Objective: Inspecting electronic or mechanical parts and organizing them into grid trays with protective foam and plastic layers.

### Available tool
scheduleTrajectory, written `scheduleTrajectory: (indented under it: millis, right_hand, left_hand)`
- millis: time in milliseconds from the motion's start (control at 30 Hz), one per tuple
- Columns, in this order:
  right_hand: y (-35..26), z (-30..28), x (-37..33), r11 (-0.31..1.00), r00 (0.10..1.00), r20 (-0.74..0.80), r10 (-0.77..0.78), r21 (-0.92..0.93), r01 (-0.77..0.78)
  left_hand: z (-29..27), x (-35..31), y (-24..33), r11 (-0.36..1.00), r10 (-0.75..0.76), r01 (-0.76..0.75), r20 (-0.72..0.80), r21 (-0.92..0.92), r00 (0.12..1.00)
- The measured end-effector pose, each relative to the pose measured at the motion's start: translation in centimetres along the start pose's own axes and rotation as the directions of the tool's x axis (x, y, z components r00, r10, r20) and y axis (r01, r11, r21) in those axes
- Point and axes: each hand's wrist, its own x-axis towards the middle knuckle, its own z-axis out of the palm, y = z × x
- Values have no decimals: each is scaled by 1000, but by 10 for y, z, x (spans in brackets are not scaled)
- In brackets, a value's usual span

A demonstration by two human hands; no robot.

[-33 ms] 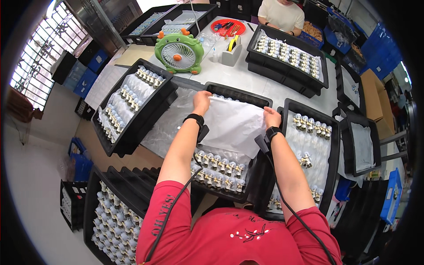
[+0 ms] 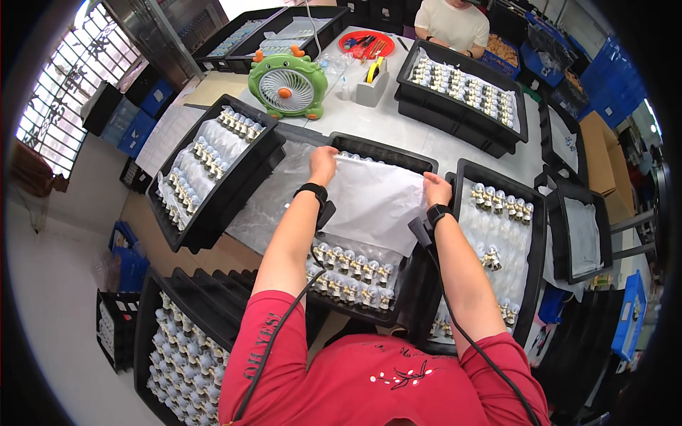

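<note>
A sheet of white tissue paper (image 2: 380, 195) is stretched across the middle of a black tray (image 2: 391, 150). My left hand (image 2: 324, 165) is closed on its far left corner. At the far right corner, my right hand (image 2: 437, 190) pinches the same sheet. Small figurines (image 2: 355, 268) with pale round heads and gold-and-white bodies stand in two rows at the tray's near end. A few more heads peek out beyond the sheet's far edge; whatever lies beneath the paper is hidden.
Black trays of similar figurines stand left (image 2: 213, 170), right (image 2: 501, 234) and lower left (image 2: 185, 355). Farther back are a green fan (image 2: 288, 85), a tape dispenser (image 2: 371, 85), a red plate of tools (image 2: 367, 44) and stacked trays (image 2: 462, 92), with a co-worker (image 2: 452, 25) behind them.
</note>
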Motion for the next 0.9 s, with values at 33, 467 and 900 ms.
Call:
scheduleTrajectory:
  millis: [33, 467, 900]
  right_hand:
    - [-1, -3, -2, 997, 999, -32, -28, -67, 26]
    - [-21, -4, 1, 964, 994, -28, -107, -248, 97]
    - [-41, -11, -1, 774, 914, 318, -253, -500, 389]
  left_hand:
    - [0, 0, 2, 999, 11, -10, -17, 40, 1000]
    - [7, 9, 22, 963, 200, -194, -12, 188, 980]
    - [23, -31, 56, 731, 525, -395, -88, 557, 847]
